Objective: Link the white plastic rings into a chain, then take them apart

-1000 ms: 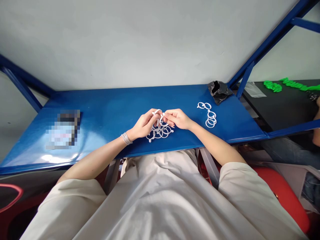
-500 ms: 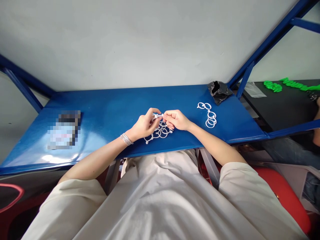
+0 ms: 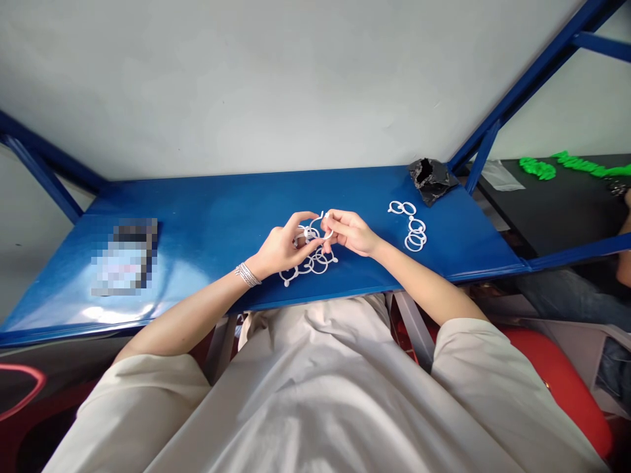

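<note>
An opened white plastic ring is held between my two hands, its free end sticking up. My left hand is closed on it with thumb and index finger. From the other side my right hand pinches the same ring with its fingertips. Below and between the hands hang or lie several linked white rings with small round knobs. Part of this cluster is hidden behind the left fingers. Whether the held ring is threaded through another one, I cannot tell.
More white rings lie on the blue table to the right, near a crumpled black plastic bag. A pixelated item lies at the left. On the dark neighbouring table are green bunched pieces, beside another person's arm.
My hands have shifted slightly apart, and the held ring now shows a wide open gap between them. The linked rings below have moved a little left.
</note>
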### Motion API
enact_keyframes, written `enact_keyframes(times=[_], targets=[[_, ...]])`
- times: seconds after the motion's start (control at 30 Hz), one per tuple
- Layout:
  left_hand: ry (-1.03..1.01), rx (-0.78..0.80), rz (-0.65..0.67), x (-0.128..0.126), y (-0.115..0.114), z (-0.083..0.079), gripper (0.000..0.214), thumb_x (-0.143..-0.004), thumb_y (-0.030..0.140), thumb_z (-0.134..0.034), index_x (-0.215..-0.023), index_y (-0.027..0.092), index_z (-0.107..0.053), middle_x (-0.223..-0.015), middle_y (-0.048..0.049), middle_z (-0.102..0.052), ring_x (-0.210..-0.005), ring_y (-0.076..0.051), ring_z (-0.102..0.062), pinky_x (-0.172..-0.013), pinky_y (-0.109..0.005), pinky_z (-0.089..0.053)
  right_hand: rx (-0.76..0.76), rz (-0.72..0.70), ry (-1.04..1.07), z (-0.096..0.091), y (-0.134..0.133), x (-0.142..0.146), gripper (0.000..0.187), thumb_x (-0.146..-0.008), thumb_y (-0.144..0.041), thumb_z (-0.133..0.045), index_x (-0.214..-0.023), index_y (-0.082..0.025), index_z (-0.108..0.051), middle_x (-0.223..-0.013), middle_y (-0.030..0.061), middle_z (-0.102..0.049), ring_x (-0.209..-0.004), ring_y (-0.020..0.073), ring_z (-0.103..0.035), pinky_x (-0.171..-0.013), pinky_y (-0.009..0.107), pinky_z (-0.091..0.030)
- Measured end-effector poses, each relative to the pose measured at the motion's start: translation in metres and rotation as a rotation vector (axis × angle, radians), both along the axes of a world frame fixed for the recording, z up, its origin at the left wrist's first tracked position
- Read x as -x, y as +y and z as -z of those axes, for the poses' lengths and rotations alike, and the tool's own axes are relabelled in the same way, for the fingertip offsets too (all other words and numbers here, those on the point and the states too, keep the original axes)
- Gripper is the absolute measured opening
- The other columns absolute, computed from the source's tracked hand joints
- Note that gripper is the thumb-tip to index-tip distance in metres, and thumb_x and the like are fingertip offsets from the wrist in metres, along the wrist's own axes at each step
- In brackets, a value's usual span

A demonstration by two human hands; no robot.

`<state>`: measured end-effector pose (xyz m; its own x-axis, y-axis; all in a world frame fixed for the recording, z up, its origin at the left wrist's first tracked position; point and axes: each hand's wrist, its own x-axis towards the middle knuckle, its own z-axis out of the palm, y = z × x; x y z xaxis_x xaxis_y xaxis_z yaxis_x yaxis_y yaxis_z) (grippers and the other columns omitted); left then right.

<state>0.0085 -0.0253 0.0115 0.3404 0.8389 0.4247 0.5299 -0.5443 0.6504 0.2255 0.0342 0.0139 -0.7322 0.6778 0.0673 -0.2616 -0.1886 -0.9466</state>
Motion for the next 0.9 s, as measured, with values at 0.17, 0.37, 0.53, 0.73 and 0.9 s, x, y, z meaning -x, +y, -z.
enact_keyframes(times=[0.17, 0.37, 0.53, 0.73, 0.9], targets=[[-0.023, -0.042, -0.006, 0.004, 0.004, 0.003, 0.046, -0.092, 0.047, -0.079, -0.126, 0.02, -0.06, -0.049, 0.0138, -0.045, -0.038, -0.005, -0.04, -0.047, -0.019, -0.03, -0.018, -0.025, -0.006, 0.0, 0.0, -0.001, 0.049, -0.082, -0.058, -0.089, -0.084, -0.015, -0.065, -0.071, -0.0031, -0.068, -0.057, 0.0145, -0.072, -0.065, 0.031, -0.065], [-0.014, -0.065, 0.019, 0.002, 0.0, 0.003, 0.059, -0.085, 0.054, -0.085, -0.129, 0.021, -0.061, -0.054, 0.011, -0.056, -0.041, -0.006, -0.05, -0.051, -0.019, -0.037, -0.113, 0.055, -0.125, 0.004, 0.002, 0.002, 0.052, -0.069, -0.061, -0.095, -0.08, -0.013, -0.077, -0.059, 0.0006, -0.069, -0.05, 0.0131, -0.065, -0.054, 0.025, -0.057], [-0.056, -0.085, -0.058, -0.002, -0.003, 0.003, 0.054, -0.088, 0.054, -0.083, -0.126, 0.02, -0.062, -0.054, 0.0104, -0.055, -0.04, -0.006, -0.046, -0.048, -0.018, -0.033, -0.09, 0.059, -0.13, 0.004, 0.002, 0.002, 0.056, -0.065, -0.063, -0.097, -0.077, -0.013, -0.076, -0.061, 0.0028, -0.072, -0.052, 0.0156, -0.069, -0.053, 0.026, -0.059], [-0.013, -0.087, -0.055, 0.0, -0.003, 0.004, 0.045, -0.092, 0.049, -0.077, -0.123, 0.019, -0.066, -0.054, 0.0082, -0.058, -0.041, -0.007, -0.048, -0.048, -0.02, -0.037, -0.232, 0.096, -0.172, 0.007, 0.004, 0.0, 0.056, -0.075, -0.066, -0.09, -0.087, -0.016, -0.068, -0.066, 0.0013, -0.07, -0.054, 0.0158, -0.068, -0.051, 0.026, -0.054], [-0.005, -0.09, -0.036, 0.001, -0.001, 0.002, 0.039, -0.088, 0.043, -0.076, -0.117, 0.018, -0.068, -0.054, 0.0079, -0.059, -0.04, -0.007, -0.049, -0.049, -0.02, -0.039, -0.592, 0.252, -0.267, 0.01, -0.001, -0.003, 0.047, -0.099, -0.068, -0.064, -0.103, -0.022, -0.059, -0.075, -0.0022, -0.064, -0.058, 0.0117, -0.058, -0.057, 0.024, -0.045]])
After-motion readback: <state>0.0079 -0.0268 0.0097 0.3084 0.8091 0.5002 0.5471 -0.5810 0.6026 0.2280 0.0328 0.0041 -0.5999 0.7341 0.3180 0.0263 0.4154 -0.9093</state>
